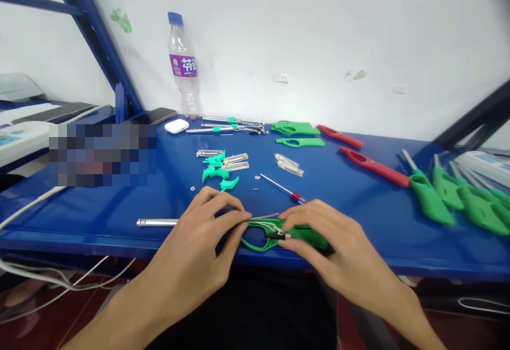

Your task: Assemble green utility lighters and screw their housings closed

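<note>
A green lighter shell [306, 235] with white wires inside lies at the front edge of the blue table [119, 217]; a silver metal tube [157, 222] sticks out of it to the left. My left hand [207, 228] pinches the wires and tube at the shell's left end. My right hand [322, 233] holds the shell's body, with a small black part [274, 236] at its fingertips. A small red-handled screwdriver [285, 188] lies just behind the hands.
Teal triggers [217, 172] and clear tubes [235, 161] lie mid-table. Green shells [295, 127], red shells [374, 167] and finished green lighters [458, 196] sit to the right. A water bottle [182, 63], earbud case [176, 125] and phone [157, 115] stand at the back left. White cables hang left.
</note>
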Demonstrator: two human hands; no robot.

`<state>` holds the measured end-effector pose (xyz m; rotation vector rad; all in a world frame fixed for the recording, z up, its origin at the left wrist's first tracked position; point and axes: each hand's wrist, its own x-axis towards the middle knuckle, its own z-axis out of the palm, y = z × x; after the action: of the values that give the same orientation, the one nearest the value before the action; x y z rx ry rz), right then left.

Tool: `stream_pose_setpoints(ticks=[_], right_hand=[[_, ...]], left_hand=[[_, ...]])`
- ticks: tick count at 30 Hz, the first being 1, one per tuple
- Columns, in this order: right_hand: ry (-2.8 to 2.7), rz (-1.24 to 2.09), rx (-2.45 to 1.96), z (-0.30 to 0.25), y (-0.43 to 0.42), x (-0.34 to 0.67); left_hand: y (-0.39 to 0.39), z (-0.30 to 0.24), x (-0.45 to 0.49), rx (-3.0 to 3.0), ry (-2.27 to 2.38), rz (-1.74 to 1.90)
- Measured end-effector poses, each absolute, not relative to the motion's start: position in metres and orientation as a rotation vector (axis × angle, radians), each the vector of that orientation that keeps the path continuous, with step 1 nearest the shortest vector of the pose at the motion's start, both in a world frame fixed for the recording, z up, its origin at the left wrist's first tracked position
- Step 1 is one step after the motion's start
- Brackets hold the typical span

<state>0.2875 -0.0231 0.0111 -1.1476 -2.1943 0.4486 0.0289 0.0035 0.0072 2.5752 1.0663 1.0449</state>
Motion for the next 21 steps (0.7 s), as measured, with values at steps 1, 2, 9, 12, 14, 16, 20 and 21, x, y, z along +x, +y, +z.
stream_pose_setpoints(ticks=[1,2,9,12,14,16,20,21], right_hand=[[-2.193,0.448,-1.144,0.011,-0.0232,0.2877],[-2.191,0.447,-1.144,0.0108,-0.0233,0.288],[-2.193,0.438,-1.148,0.0112,-0.0235,0.2873],[-2.19,0.43,-1.148,0.0113,-0.0233,0.2867],[-2.185,0.424,-1.147,0.0109,-0.0231,0.2865],[-2.174,0.414,-1.143,0.0101,-0.0231,0.2866],[-2.158,0.39,-1.129,0.0083,-0.024,0.2876],[-2.158,0.385,-1.127,0.0081,-0.0243,0.2878]], left_hand=[[0.0034,0.0073,0.0295,2.556,1.072,1.061],[0.0033,0.0073,0.03,2.537,1.079,1.073],[0.0022,0.0054,0.0305,2.482,1.078,1.174],[0.0025,0.0042,0.0301,2.479,1.074,1.178],[0.0029,0.0038,0.0301,2.482,1.066,1.18],[0.003,0.0037,0.03,2.486,1.062,1.183],[0.0022,0.0033,0.03,2.491,1.072,1.182],[0.002,0.0032,0.03,2.493,1.075,1.181]])
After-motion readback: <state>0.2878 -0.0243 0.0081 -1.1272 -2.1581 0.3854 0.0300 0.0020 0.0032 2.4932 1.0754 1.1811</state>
